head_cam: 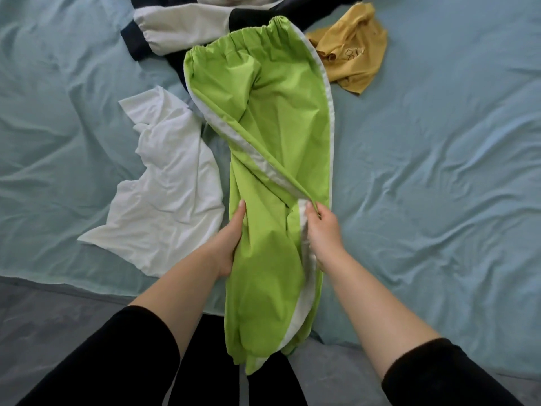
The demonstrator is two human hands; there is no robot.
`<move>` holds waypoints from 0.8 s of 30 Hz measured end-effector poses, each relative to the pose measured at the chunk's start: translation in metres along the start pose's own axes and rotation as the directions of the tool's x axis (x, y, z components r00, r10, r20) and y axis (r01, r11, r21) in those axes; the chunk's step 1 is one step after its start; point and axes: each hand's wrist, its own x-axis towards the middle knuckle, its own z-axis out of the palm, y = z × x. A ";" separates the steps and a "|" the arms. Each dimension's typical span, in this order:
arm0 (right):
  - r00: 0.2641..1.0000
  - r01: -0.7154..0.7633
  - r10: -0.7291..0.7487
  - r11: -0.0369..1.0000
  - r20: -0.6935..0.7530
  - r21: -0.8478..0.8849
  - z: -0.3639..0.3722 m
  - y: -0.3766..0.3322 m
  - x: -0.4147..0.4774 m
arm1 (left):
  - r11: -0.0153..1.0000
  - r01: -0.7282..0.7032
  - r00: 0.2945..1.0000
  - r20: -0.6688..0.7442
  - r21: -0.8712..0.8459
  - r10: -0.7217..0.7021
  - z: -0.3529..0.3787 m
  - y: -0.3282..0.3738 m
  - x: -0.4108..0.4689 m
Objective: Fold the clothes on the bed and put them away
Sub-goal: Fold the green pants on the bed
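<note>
A person at the edge of a bed with a pale blue sheet (439, 171) handles lime-green lightweight trousers with white side stripes (275, 118). They lie lengthwise, with the gathered waistband at the far end and the cuffs hanging over the near edge. The left hand (228, 238) grips the left edge, thumb on top and fingers hidden beneath. The right hand (323, 230) pinches the white stripe between thumb and fingertips. One leg lies twisted across the other, so a fold made now would likely set crooked, and the overhang could drag the thin cloth off the bed. A crumpled white top (169, 186), a mustard-yellow garment (351, 51) and a black-and-cream jacket (181, 27) lie nearby.
</note>
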 end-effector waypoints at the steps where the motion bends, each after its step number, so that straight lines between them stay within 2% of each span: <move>1: 1.000 -0.005 0.005 1.000 -0.010 -0.009 -0.004 0.001 0.003 | 1.000 -0.002 1.000 0.002 0.002 0.002 0.006 0.000 0.005; 5: 0.996 -0.080 0.079 0.997 -0.050 -0.022 -0.016 0.011 0.018 | 0.997 -0.078 0.985 -0.150 0.023 0.080 0.012 -0.004 0.027; 8: 0.979 -0.168 0.168 0.986 -0.113 0.008 -0.026 0.024 0.030 | 0.973 -0.228 0.934 -0.290 -0.039 0.207 -0.010 -0.004 0.031; 10: 0.966 -0.238 0.238 0.971 -0.096 0.017 -0.029 0.036 0.033 | 0.963 -0.270 0.911 -0.323 0.008 0.258 -0.021 -0.001 0.029; 13: 0.953 -0.286 0.287 0.958 -0.097 0.023 -0.029 0.051 0.032 | 0.946 -0.319 0.903 -0.285 0.056 0.322 -0.028 0.003 0.027; 19: 0.946 -0.308 0.301 0.950 -0.119 -0.047 -0.033 0.068 0.030 | 0.943 -0.284 0.898 -0.296 0.173 0.325 -0.037 0.005 0.030; 22: 0.967 -0.232 0.205 0.954 -0.153 -0.188 -0.027 0.052 0.031 | 0.935 -0.297 0.899 -0.273 0.195 0.343 -0.037 0.018 0.028; 24: 0.983 -0.151 0.113 0.946 -0.146 -0.288 -0.017 0.031 0.034 | 0.908 -0.332 0.867 -0.296 0.255 0.400 -0.037 0.030 0.028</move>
